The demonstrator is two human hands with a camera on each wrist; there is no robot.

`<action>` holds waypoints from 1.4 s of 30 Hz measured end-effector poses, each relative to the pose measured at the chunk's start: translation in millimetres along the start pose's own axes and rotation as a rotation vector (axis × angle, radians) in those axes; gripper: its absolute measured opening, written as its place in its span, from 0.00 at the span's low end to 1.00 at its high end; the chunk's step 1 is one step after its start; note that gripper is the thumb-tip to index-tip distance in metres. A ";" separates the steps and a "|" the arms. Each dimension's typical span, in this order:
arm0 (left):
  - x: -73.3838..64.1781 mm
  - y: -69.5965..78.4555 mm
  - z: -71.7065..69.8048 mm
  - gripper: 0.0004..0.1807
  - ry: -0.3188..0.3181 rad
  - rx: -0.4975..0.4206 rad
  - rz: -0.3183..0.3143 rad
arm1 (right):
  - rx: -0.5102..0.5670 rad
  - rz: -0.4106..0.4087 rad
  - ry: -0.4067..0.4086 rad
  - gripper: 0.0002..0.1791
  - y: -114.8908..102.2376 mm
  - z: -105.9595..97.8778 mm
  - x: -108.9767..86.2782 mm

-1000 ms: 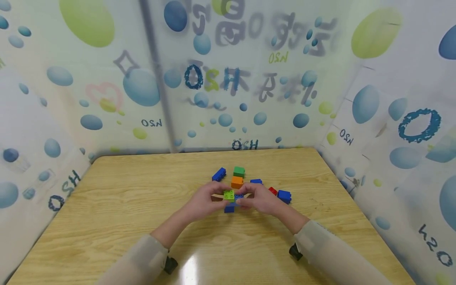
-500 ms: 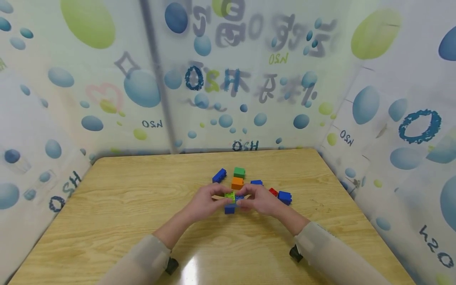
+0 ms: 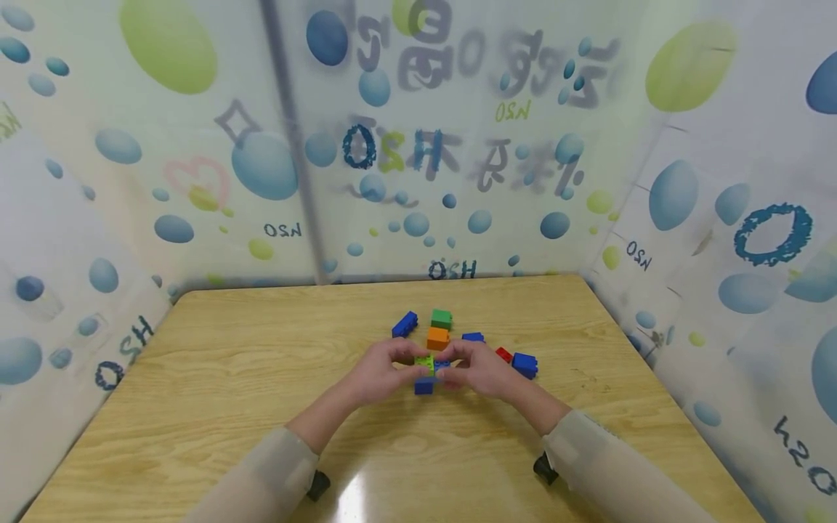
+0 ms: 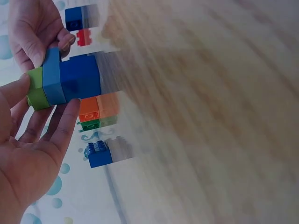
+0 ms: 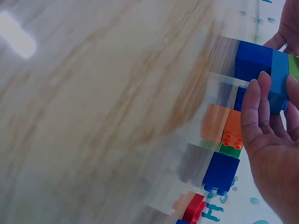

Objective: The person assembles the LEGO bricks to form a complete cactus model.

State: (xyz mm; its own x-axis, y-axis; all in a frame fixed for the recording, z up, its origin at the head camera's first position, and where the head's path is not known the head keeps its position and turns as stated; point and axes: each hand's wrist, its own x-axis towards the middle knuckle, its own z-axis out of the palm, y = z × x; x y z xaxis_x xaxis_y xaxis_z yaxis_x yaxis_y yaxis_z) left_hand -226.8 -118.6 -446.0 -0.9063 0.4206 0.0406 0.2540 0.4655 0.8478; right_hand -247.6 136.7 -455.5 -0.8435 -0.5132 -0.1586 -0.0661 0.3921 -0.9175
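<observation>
A small stack of toy building bricks stands on the table between both hands. At its bottom is a dark blue brick point(image 4: 81, 78), with a light blue brick point(image 4: 53, 79) above it and a lime green brick point(image 4: 37, 91) on top. My left hand point(image 3: 381, 372) pinches the lime green brick between thumb and fingers, its other fingers reaching along the stack's far side. From the other side my right hand point(image 3: 482, 370) grips the light blue brick, whose studs show beside the green one in the head view.
Behind the stack lie an orange brick point(image 3: 438, 338), a green brick point(image 3: 441, 318) and a long blue brick point(image 3: 405, 324). To the right are a red brick point(image 3: 503, 354), a blue brick point(image 3: 525, 365) and another blue brick point(image 3: 473, 337) partly hidden by the right hand. Patterned curtains enclose the wooden table point(image 3: 275, 341).
The left fingers have closed in over the lime green brick, so less of it shows in the head view. Both hands stay at the stack; the head view has shifted slightly.
</observation>
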 end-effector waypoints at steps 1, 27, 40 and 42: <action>0.4 0.6 -0.2 0.12 -0.004 0.000 -0.005 | 0.000 0.000 -0.001 0.15 0.3 0.1 -0.1; 5.9 -0.9 -0.8 0.10 -0.039 -0.021 -0.073 | 0.002 0.009 0.017 0.14 4.9 2.7 -1.6; 6.5 0.8 -4.5 0.09 -0.046 -0.014 -0.039 | 0.054 0.013 0.005 0.14 3.7 1.6 0.2; 6.2 0.2 -4.8 0.09 -0.049 -0.023 -0.037 | 0.051 0.012 0.005 0.14 2.9 1.6 0.6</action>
State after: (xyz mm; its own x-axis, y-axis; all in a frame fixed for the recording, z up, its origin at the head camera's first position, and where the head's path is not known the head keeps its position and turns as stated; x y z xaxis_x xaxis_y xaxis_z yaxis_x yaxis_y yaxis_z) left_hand -234.0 -119.6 -443.0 -0.8971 0.4415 -0.0166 0.2124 0.4639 0.8601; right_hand -247.5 136.3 -458.9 -0.8469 -0.5045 -0.1684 -0.0283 0.3589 -0.9329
